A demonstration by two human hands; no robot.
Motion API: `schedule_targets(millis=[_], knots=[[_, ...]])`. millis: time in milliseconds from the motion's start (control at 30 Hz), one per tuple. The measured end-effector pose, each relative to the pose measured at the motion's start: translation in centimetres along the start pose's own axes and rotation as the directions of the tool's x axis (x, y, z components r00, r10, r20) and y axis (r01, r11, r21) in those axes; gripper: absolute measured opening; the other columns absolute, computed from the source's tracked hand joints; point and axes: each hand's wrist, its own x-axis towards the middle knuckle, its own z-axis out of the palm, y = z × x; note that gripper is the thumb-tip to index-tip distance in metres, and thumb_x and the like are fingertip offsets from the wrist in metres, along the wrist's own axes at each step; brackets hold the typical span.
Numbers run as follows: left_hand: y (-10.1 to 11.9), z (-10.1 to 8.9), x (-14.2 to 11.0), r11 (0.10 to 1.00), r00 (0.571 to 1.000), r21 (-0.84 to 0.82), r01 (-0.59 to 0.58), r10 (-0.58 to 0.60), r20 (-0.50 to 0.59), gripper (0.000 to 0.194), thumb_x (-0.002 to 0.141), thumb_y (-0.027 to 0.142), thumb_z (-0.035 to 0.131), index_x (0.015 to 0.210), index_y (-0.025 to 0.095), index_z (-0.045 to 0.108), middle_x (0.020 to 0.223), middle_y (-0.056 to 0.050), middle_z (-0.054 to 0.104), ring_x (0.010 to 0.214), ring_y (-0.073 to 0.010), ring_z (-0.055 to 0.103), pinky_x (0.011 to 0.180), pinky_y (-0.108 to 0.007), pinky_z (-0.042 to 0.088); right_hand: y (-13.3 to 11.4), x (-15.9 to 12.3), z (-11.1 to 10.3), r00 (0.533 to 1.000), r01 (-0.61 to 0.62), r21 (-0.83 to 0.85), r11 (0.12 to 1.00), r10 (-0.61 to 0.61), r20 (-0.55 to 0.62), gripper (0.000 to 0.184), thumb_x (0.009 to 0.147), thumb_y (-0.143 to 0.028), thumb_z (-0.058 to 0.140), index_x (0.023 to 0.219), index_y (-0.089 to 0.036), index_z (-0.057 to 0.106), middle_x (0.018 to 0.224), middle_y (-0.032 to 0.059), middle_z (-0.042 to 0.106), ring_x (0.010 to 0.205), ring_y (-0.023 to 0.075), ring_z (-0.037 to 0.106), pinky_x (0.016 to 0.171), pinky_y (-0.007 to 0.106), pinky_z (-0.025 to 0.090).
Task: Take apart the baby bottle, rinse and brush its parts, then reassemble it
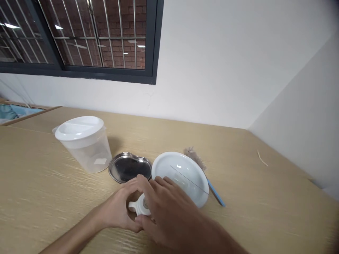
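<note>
Both my hands are closed around a small white cap-like object (141,207) on the wooden table (39,197). My left hand (120,208) grips it from the left, and my right hand (165,211) covers it from the right with fingers curled over it. Just behind my hands lie a heart-shaped metal dish (129,167) and a white bowl (182,176). Most of the small object is hidden by my fingers.
A translucent plastic jug with a white lid (84,143) stands at the back left. A bottle brush with a blue handle (209,180) lies behind the white bowl. A white wall and a barred window (79,35) are behind the table.
</note>
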Motion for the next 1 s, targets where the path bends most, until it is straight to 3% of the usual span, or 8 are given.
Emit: schedule_targets(millis=[133, 367, 467, 533, 600, 800, 900, 1000], knots=[[0.5, -0.2, 0.2, 0.999, 0.999, 0.009, -0.038, 0.038, -0.008, 0.045, 0.054, 0.012, 0.078, 0.096, 0.021, 0.062, 0.090, 0.001, 0.063, 0.093, -0.0228, 0.063, 0.086, -0.037, 0.056, 0.4, -0.5, -1.5, 0.996, 0.055, 0.093, 0.994, -0.061, 0.066, 0.032, 0.090, -0.021, 0.063, 0.121, -0.018, 0.053, 0.106, 0.0086, 0.068, 0.098, 0.0238, 0.062, 0.087, 0.037, 0.047], [-0.4, -0.1, -0.4, 0.995, 0.995, 0.020, 0.096, -0.097, 0.022, 0.050, 0.053, 0.026, 0.088, 0.097, 0.019, 0.065, 0.094, -0.002, 0.065, 0.089, -0.0218, 0.062, 0.072, -0.031, 0.056, 0.6, -0.9, -2.2, 0.988, 0.088, 0.155, 0.984, -0.106, 0.114, 0.043, 0.089, -0.012, 0.061, 0.130, -0.018, 0.051, 0.119, 0.0092, 0.065, 0.110, 0.0243, 0.058, 0.095, 0.039, 0.047], [-0.7, -0.1, -0.4, 0.994, 0.994, -0.024, 0.107, -0.106, 0.040, 0.050, 0.055, 0.023, 0.086, 0.100, 0.019, 0.064, 0.096, -0.002, 0.065, 0.090, -0.0212, 0.061, 0.069, -0.027, 0.054, 0.3, -0.6, -1.6, 0.994, 0.037, 0.142, 0.989, -0.052, 0.099, 0.041, 0.090, -0.028, 0.068, 0.127, -0.019, 0.054, 0.120, 0.0103, 0.063, 0.111, 0.0274, 0.059, 0.094, 0.043, 0.049], [-0.8, 0.0, -0.5, 0.989, 0.991, -0.068, 0.129, -0.126, 0.054, 0.047, 0.056, 0.022, 0.082, 0.099, 0.019, 0.063, 0.097, -0.003, 0.064, 0.088, -0.0193, 0.059, 0.067, -0.025, 0.053, 0.0, -0.2, -1.0, 0.993, -0.064, 0.110, 0.992, 0.052, 0.107, 0.049, 0.086, -0.047, 0.072, 0.121, -0.017, 0.057, 0.119, 0.0126, 0.062, 0.107, 0.0315, 0.060, 0.088, 0.047, 0.052], [-0.9, 0.1, -0.5, 0.983, 0.987, -0.102, 0.151, -0.146, 0.061, 0.042, 0.056, 0.018, 0.078, 0.093, 0.018, 0.061, 0.097, -0.002, 0.063, 0.086, -0.0177, 0.057, 0.064, -0.022, 0.050, -0.2, 0.1, -0.5, 0.982, -0.150, 0.081, 0.985, 0.139, 0.129, 0.051, 0.084, -0.055, 0.071, 0.114, -0.015, 0.059, 0.113, 0.0133, 0.065, 0.100, 0.0332, 0.063, 0.082, 0.049, 0.053], [-0.6, 0.2, -0.6, 0.974, 0.980, -0.117, 0.193, -0.185, 0.072, 0.046, 0.051, 0.008, 0.070, 0.095, 0.018, 0.060, 0.095, -0.001, 0.059, 0.088, -0.0187, 0.057, 0.055, -0.017, 0.044, -0.1, -0.1, -1.3, 0.993, -0.090, 0.132, 0.987, 0.079, 0.086, 0.022, 0.089, -0.031, 0.063, 0.106, -0.017, 0.059, 0.106, 0.0085, 0.067, 0.096, 0.0270, 0.065, 0.079, 0.040, 0.049], [-0.4, 0.1, -0.6, 0.974, 0.977, -0.098, 0.206, -0.199, 0.074, 0.046, 0.055, 0.016, 0.078, 0.098, 0.018, 0.061, 0.100, -0.003, 0.062, 0.089, -0.0191, 0.058, 0.056, -0.018, 0.046, 0.2, -0.6, -2.4, 0.995, -0.075, 0.168, 0.983, 0.062, 0.079, 0.017, 0.088, -0.022, 0.060, 0.104, -0.018, 0.058, 0.105, 0.0073, 0.067, 0.093, 0.0237, 0.065, 0.077, 0.037, 0.047], [-0.3, -0.1, -0.6, 0.973, 0.974, -0.082, 0.218, -0.212, 0.074, 0.047, 0.056, 0.028, 0.086, 0.096, 0.019, 0.062, 0.100, -0.003, 0.063, 0.088, -0.0188, 0.059, 0.059, -0.020, 0.048, 0.7, -0.9, -3.5, 0.993, -0.111, 0.229, 0.967, 0.098, 0.069, 0.022, 0.089, -0.023, 0.058, 0.110, -0.019, 0.058, 0.105, 0.0085, 0.069, 0.095, 0.0240, 0.066, 0.077, 0.035, 0.046]])
